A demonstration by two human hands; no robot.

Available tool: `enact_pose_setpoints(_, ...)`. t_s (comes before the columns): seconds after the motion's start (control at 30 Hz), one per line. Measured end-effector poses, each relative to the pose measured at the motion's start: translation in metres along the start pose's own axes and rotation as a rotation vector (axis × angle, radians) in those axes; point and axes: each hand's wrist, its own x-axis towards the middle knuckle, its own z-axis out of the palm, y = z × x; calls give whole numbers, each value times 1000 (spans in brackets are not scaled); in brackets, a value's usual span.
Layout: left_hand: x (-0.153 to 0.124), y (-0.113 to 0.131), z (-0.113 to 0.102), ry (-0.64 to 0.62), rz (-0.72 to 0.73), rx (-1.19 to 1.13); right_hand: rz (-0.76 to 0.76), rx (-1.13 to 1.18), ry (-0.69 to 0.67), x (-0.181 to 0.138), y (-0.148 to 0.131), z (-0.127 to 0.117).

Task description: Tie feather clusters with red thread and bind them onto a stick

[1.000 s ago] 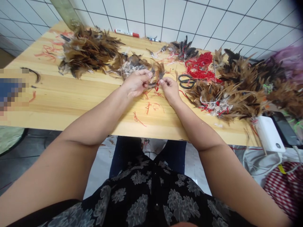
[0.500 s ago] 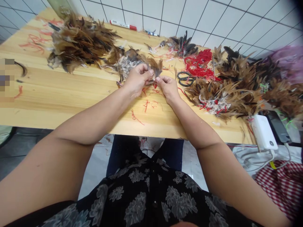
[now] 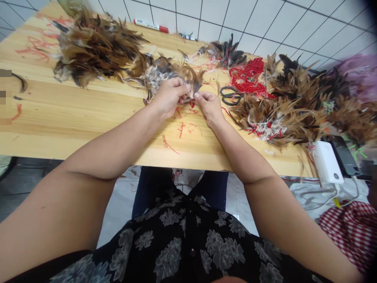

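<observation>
My left hand point(image 3: 169, 97) and my right hand point(image 3: 209, 106) meet over the middle of a wooden table point(image 3: 73, 118). Both are closed in a pinch on a small bunch of brown feathers point(image 3: 193, 80) with a bit of red thread point(image 3: 192, 103) at its base. Short red thread scraps point(image 3: 184, 127) lie on the table just below my hands. A pale, downy feather clump point(image 3: 156, 76) lies right behind my left hand.
A big pile of brown feathers point(image 3: 94, 47) lies at the back left, another point(image 3: 297, 106) fills the right side. Black scissors point(image 3: 231, 96) and a tangle of red thread point(image 3: 249, 76) lie right of my hands. A white power bank point(image 3: 327, 162) sits at the right edge, a marker point(image 3: 150, 26) at the back.
My hands stay pinched together on the feather bunch. The view has shifted slightly, so the table and piles sit a little higher and further left.
</observation>
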Motion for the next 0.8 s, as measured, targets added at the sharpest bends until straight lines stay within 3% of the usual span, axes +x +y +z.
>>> enact_pose_setpoints(0.33, 2, -7, 2, -20, 58, 2, 72, 10, -34, -10, -23, 7)
enact_pose_setpoints(0.6, 6, -10, -6, -18, 85, 144, 69, -2, -10, -7, -18, 6)
enact_pose_setpoints(0.8, 3, -2, -5, -8, -7, 66, 39, 0, 19, -5, -14, 1)
